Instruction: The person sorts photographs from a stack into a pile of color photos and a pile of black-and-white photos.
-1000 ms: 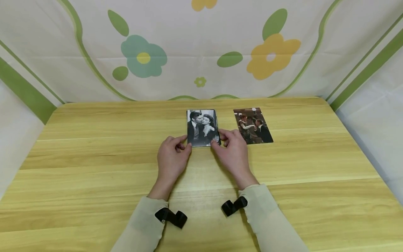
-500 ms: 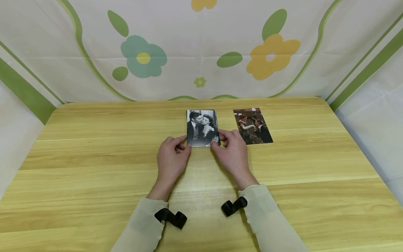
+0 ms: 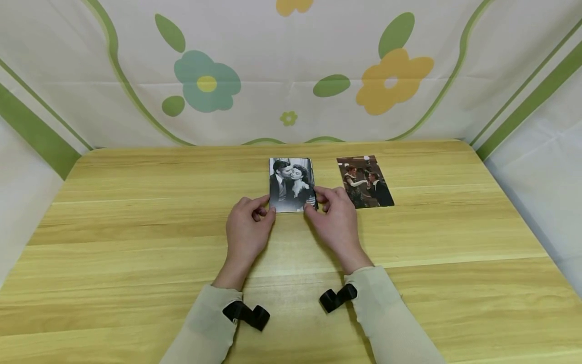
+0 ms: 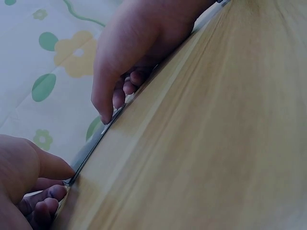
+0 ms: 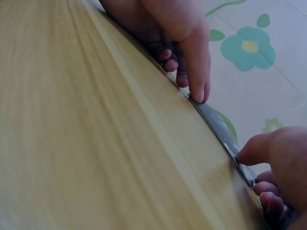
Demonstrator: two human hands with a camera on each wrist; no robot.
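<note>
A small stack of photos (image 3: pixel 291 186), topped by a black-and-white picture of a couple, lies on the table near its back edge. My left hand (image 3: pixel 247 230) holds the stack's left side, thumb at the near corner and forefinger along the edge. At the opposite side my right hand (image 3: pixel 335 220) grips it, with the thumb on the near right corner. Both wrist views show the stack (image 5: pixel 216 122) edge-on and low, with the other fingers curled beside it. A color photo (image 3: pixel 369 183) of two people lies slightly turned to the right.
The wooden table (image 3: pixel 136 242) reaches back to a white cloth (image 3: pixel 273 60) printed with flowers. Black wrist mounts (image 3: pixel 247 314) sit on both light sleeves (image 3: pixel 204 323). Side cloths (image 3: pixel 541 126) border the table left and right.
Almost nothing differs; the stack and my left hand have shifted a hair to the left. My right hand and the color photo stay in place.
</note>
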